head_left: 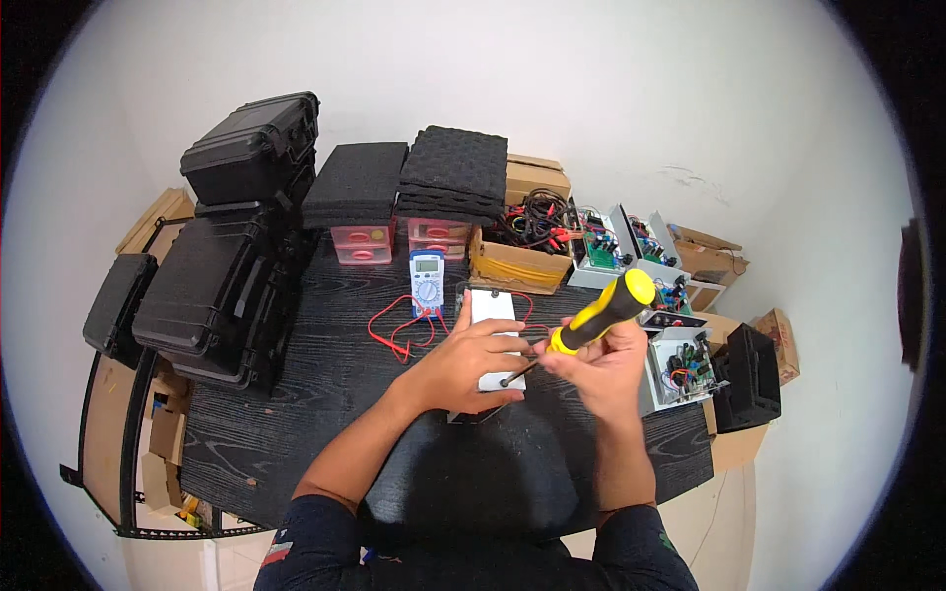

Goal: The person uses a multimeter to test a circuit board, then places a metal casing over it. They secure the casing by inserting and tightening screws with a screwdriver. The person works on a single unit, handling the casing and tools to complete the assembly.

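Observation:
A white rectangular box [492,308] stands before me near the middle of the dark table. My left hand [471,366] is closed around it, its fingers lying across the white face. In my right hand [599,362] is a yellow and black screwdriver [596,320], its handle tilted up to the right. The shaft slants down to a dark round spot [505,382] at the near end of the white face. Whether the tip sits in a screw is too small to tell. Just beyond the box lies a blue and white multimeter [428,283] with red leads.
Black hard cases [207,291] are stacked at the left. Black foam sheets [453,172] lie on red drawer boxes [363,246] at the back. A cardboard box [520,266] holds cables. Opened housings with circuit boards [682,366] line the right side, beside a black bin [749,379].

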`<state>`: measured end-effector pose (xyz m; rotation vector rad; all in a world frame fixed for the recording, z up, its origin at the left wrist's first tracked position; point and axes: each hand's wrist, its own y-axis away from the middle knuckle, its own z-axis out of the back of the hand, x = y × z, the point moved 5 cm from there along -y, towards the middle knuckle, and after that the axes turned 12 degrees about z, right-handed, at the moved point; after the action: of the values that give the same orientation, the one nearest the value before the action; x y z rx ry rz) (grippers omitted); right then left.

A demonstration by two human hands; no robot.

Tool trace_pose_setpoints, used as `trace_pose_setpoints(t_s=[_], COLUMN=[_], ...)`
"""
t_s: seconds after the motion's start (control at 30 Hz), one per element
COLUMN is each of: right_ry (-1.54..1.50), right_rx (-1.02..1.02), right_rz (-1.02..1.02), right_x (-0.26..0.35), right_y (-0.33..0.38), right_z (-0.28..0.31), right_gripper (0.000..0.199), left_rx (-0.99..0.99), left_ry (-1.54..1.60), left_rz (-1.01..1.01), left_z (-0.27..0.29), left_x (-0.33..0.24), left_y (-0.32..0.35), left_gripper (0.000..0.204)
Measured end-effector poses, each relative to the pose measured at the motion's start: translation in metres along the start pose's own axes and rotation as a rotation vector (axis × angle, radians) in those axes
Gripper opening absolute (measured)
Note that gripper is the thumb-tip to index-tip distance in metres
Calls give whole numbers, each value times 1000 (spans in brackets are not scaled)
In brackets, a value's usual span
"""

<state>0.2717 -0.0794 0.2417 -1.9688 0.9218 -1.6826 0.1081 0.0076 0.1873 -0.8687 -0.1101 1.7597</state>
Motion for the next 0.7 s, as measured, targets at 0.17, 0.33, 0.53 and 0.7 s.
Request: trace_pose_setpoints(t_s=[0.17,0.33,0.53,0.7], right_ry=[23,-254,-125,-39], right_rx=[-94,97,63,-109], right_rz=[91,-102,-104,54], right_x=[-4,-11,-13,-4], right_y=[-3,-11,-11,-9], right_z=[-18,-6,5,-12], right_gripper=[51,43,50,53], left_rx=[4,-16,5,3], left_ry=[-37,-18,-40,-28], left_rz=[8,12,-11,5], left_z=[-1,1,2,0], left_x=[4,2,1,5], left_y=[3,3,2,4], left_gripper=[33,38,37,40])
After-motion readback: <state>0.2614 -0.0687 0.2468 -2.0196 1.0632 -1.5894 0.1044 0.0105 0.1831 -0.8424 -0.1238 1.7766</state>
